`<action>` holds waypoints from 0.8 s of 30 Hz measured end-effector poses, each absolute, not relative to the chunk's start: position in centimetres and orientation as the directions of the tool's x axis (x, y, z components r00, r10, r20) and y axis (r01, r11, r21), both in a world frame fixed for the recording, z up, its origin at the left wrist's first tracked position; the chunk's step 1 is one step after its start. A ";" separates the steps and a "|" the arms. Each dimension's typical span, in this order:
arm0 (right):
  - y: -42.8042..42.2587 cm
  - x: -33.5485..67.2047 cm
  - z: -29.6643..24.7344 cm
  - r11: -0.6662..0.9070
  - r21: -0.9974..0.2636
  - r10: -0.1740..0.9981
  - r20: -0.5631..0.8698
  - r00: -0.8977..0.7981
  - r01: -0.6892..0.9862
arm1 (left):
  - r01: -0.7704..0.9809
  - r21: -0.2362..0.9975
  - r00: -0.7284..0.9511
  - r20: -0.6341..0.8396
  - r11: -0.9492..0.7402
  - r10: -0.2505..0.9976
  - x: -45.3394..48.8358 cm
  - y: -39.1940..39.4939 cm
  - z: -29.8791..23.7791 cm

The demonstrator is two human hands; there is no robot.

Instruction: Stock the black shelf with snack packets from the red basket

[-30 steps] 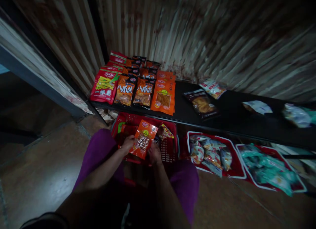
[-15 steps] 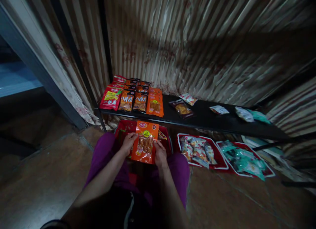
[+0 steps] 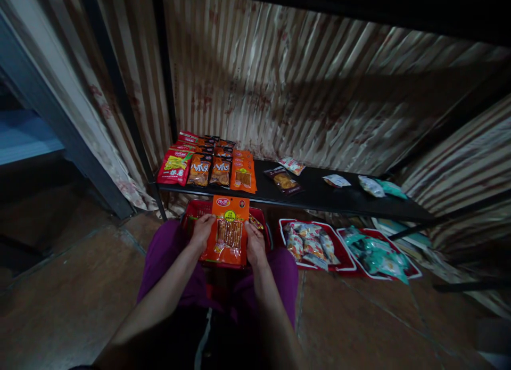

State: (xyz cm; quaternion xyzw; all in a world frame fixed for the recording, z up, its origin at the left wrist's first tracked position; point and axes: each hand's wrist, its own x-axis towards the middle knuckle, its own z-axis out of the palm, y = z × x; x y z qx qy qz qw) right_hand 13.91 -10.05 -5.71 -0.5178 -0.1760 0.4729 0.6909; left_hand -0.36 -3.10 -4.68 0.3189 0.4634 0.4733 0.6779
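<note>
Left hand (image 3: 203,232) and right hand (image 3: 255,243) pinch opposite side edges of an orange packet (image 3: 229,234) raised between them, partly hiding a red basket (image 3: 196,206) (a two-sided hold, presumably keeping it flat).

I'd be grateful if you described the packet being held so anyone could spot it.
Find the black shelf, then the leftmost red basket near its front edge. Partly covering that basket in view is an orange packet; unlike similar packets on the shelf, it is held by left hand and right hand.
</note>
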 end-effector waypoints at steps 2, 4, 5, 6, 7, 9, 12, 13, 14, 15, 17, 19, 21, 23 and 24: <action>-10.0 14.1 -5.7 0.022 -0.890 0.814 -0.249 0.526 -0.455 | -0.351 0.872 0.119 -0.321 0.342 0.940 -0.4 -3.2 -4.5; -9.9 14.3 -5.7 0.025 -0.895 0.795 -0.252 0.552 -0.445 | -0.362 0.870 0.120 -0.313 0.335 0.942 -0.4 -3.2 -4.2; -9.8 14.3 -5.7 0.029 -0.895 0.790 -0.253 0.559 -0.446 | -0.369 0.868 0.122 -0.308 0.331 0.943 -0.4 -3.3 -4.1; -9.7 14.3 -5.6 0.037 -0.893 0.786 -0.251 0.565 -0.448 | -0.376 0.867 0.123 -0.304 0.328 0.945 -0.3 -3.3 -3.9; -9.6 14.3 -5.4 0.049 -0.892 0.782 -0.245 0.573 -0.449 | -0.383 0.865 0.124 -0.299 0.324 0.946 -0.3 -3.3 -3.8; -9.4 14.1 -5.2 0.075 -0.889 0.763 -0.240 0.600 -0.451 | -0.394 0.864 0.122 -0.289 0.314 0.949 -0.3 -3.4 -3.4; -9.2 14.1 -5.0 0.095 -0.889 0.723 -0.247 0.645 -0.447 | -0.404 0.862 0.116 -0.283 0.305 0.952 -0.3 -3.4 -2.8; -9.1 14.1 -5.0 0.100 -0.889 0.715 -0.248 0.653 -0.447 | -0.404 0.861 0.117 -0.285 0.308 0.951 -0.3 -3.3 -2.7; -9.0 14.2 -5.2 0.108 -0.888 0.710 -0.246 0.660 -0.447 | -0.403 0.859 0.127 -0.290 0.316 0.949 -0.3 -3.3 -2.6; -8.9 14.3 -5.3 0.116 -0.887 0.705 -0.244 0.666 -0.447 | -0.400 0.855 0.145 -0.296 0.329 0.944 -0.4 -3.3 -2.6; -8.7 14.5 -5.6 0.133 -0.878 0.696 -0.248 0.675 -0.459 | -0.394 0.843 0.212 -0.304 0.366 0.929 -0.6 -3.3 -2.8; -8.5 14.7 -5.6 0.150 -0.860 0.700 -0.255 0.667 -0.487 | -0.384 0.833 0.283 -0.303 0.397 0.910 -0.7 -3.4 -3.1; -8.3 15.0 -5.5 0.174 -0.835 0.710 -0.261 0.654 -0.522 | -0.364 0.831 0.334 -0.305 0.421 0.892 -1.0 -3.7 -3.5; -8.1 15.3 -5.2 0.191 -0.816 0.712 -0.268 0.649 -0.546 | -0.326 0.829 0.392 -0.320 0.455 0.862 -1.2 -4.1 -3.6; -8.0 15.6 -5.0 0.194 -0.812 0.706 -0.273 0.653 -0.550 | -0.297 0.828 0.432 -0.328 0.476 0.840 -1.4 -4.3 -3.7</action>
